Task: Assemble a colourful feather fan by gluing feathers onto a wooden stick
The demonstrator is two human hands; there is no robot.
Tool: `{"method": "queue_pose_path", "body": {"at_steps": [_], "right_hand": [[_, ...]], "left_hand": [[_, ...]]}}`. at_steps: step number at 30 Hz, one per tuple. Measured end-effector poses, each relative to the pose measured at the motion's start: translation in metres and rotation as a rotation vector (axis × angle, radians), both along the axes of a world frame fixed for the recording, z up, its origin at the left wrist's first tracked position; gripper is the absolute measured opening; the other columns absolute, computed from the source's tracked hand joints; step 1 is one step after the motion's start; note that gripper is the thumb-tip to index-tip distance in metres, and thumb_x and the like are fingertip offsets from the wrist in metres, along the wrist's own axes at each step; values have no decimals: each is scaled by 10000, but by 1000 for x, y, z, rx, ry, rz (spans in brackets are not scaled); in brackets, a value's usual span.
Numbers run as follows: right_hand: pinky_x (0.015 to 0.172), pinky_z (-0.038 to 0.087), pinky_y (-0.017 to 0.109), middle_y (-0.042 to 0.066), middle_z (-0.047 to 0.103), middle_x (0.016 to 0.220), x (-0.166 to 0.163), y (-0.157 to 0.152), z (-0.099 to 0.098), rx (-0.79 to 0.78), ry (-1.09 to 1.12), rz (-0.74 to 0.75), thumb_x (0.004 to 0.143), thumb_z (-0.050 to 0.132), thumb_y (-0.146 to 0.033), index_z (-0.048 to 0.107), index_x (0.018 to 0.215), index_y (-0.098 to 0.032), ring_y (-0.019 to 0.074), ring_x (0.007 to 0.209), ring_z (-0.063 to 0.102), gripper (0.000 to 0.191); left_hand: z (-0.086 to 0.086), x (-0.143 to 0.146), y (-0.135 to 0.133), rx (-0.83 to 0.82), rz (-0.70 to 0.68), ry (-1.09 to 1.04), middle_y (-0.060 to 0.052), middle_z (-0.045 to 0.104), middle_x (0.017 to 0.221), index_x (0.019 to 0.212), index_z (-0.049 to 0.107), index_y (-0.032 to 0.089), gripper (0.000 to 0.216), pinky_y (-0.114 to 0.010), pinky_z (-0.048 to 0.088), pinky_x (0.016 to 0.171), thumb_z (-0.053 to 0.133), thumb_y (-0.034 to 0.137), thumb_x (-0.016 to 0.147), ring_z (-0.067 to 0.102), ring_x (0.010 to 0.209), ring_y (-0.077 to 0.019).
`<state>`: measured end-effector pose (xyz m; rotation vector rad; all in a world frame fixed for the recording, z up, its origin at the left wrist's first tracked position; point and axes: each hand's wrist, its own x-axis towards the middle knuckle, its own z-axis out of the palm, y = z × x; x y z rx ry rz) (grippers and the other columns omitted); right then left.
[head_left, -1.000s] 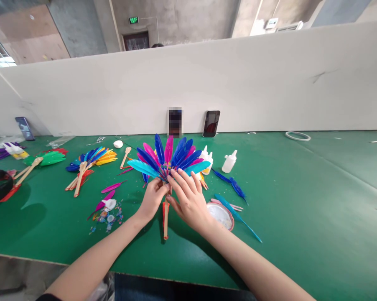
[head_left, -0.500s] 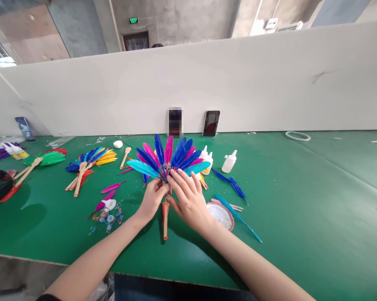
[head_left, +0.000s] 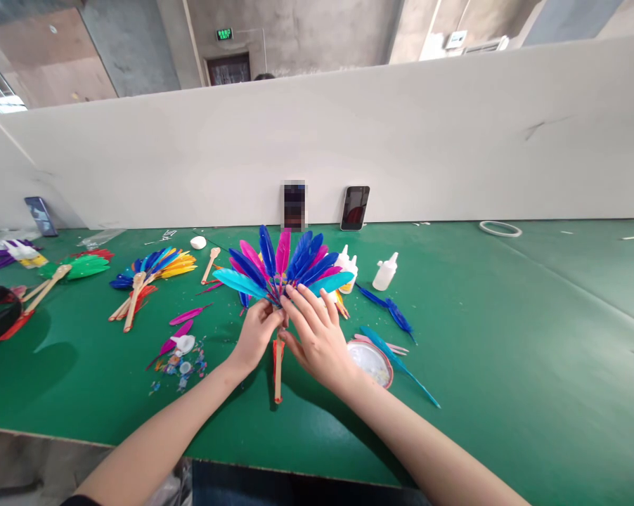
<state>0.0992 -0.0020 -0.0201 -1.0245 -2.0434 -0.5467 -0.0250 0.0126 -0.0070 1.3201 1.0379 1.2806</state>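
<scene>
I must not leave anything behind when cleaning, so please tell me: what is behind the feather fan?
Behind the feather fan, white bottles partly show at its right edge; beyond its top, a pixelated object stands upright. Whatever it fully covers cannot be seen.

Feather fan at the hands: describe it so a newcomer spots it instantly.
Find the green table before the white partition. There, the left hand and right hand meet at the feather fan. Unlike the blue-and-yellow fan and green fan lying to the left, it sets magenta feathers among dark blue, with turquoise outermost.
</scene>
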Motion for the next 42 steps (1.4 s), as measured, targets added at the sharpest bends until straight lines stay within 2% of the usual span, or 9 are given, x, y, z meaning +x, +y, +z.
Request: {"method": "queue_pose_path", "body": {"at_steps": [42], "right_hand": [[1007, 244, 396, 100, 554, 1186, 0, 0, 0, 1, 12, 12, 863, 359, -286, 495, 1160, -103, 207, 1170, 416, 374]], "left_hand": [[0, 0, 1, -8, 1, 3, 30, 497, 507, 552, 460, 167, 168, -226, 390, 501, 551, 276, 642, 478, 510, -103]]}}
